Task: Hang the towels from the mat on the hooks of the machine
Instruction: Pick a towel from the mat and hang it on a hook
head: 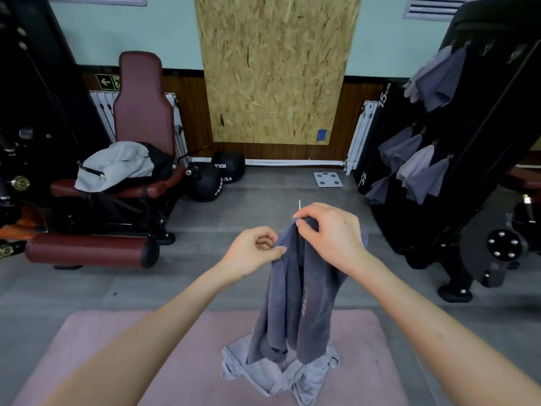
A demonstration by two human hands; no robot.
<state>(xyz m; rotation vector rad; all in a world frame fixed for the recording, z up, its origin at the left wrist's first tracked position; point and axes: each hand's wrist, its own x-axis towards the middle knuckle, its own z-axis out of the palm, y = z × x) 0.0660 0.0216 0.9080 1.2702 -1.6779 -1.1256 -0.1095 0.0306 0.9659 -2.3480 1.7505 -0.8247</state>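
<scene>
Pink mat (117, 347) on the floor lay nearest, with a crumpled light grey towel (248, 373) on it. Dark grey towel (292, 303) hung above, its lower end over the light one. Right hand (330, 232) pinched its top corner, a white loop (299, 205) sticking up there. Left hand (251, 250) pinched the edge just below. Machine (483, 127) stood at right, well apart, with several hung towels (433, 80) on its face.

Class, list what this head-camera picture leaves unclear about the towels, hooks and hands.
Head view: hooks on the machine are tiny and dark; hung towels cover some; free ones uncountable.
Head view: dark towel hides part of the pale towel on the mat; one or several, unclear.
Head view: right hand covers dark towel's top; any loop hidden.
</scene>
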